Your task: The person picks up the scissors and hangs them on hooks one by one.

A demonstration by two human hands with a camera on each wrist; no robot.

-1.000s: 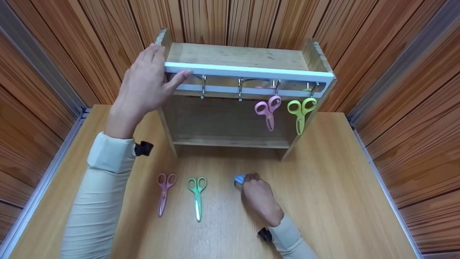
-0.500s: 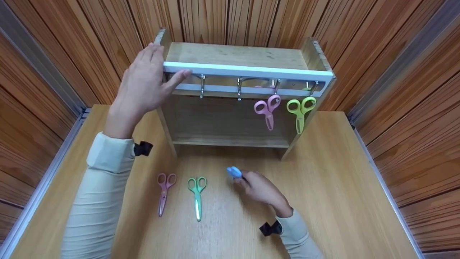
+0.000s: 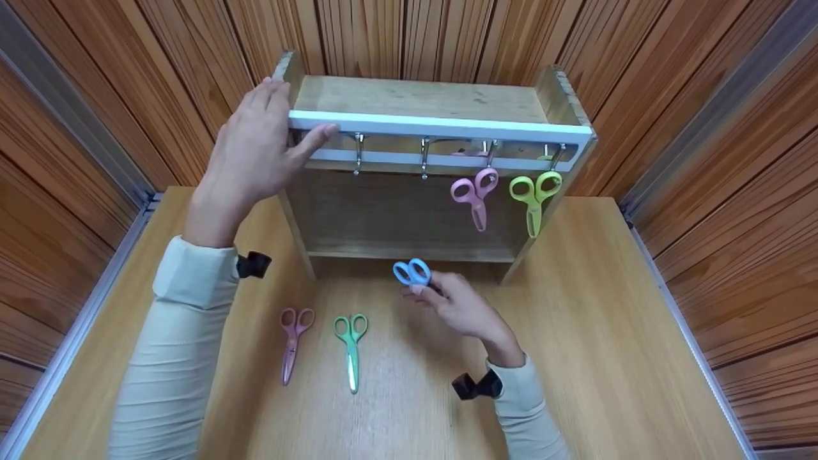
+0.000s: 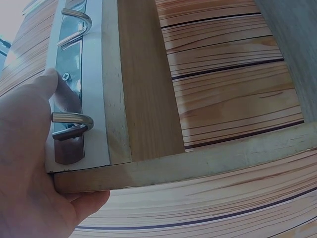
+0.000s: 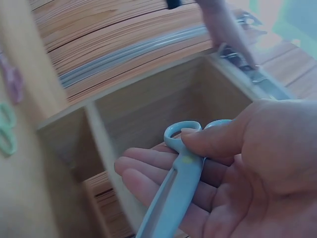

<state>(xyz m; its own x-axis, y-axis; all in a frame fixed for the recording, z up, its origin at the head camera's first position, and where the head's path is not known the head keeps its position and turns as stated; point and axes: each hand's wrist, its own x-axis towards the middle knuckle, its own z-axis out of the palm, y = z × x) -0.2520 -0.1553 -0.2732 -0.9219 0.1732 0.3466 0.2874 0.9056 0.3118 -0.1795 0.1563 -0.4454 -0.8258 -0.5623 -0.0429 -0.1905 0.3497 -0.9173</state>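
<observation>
My right hand (image 3: 470, 313) holds blue scissors (image 3: 412, 273) above the table, just in front of the wooden shelf (image 3: 415, 259). In the right wrist view the thumb presses the scissors (image 5: 181, 183) against the fingers near the handle loops, blades pointing down. My left hand (image 3: 252, 147) grips the shelf's upper left corner, its thumb on the white hook rail (image 3: 441, 124) and fingers along the side. Pink scissors (image 3: 476, 195) and yellow-green scissors (image 3: 535, 198) hang from the two right hooks. The two left hooks (image 3: 358, 153) hold nothing.
Dark pink scissors (image 3: 294, 345) and green scissors (image 3: 351, 351) lie on the table (image 3: 607, 358), left of my right hand, handles toward the shelf. Wood-panelled walls (image 3: 754, 255) enclose the table at the back and sides.
My right hand has lifted the blue scissors off the table and moved toward the shelf, turning so the handle loops point up and forward. The left hand stays on the shelf corner.
</observation>
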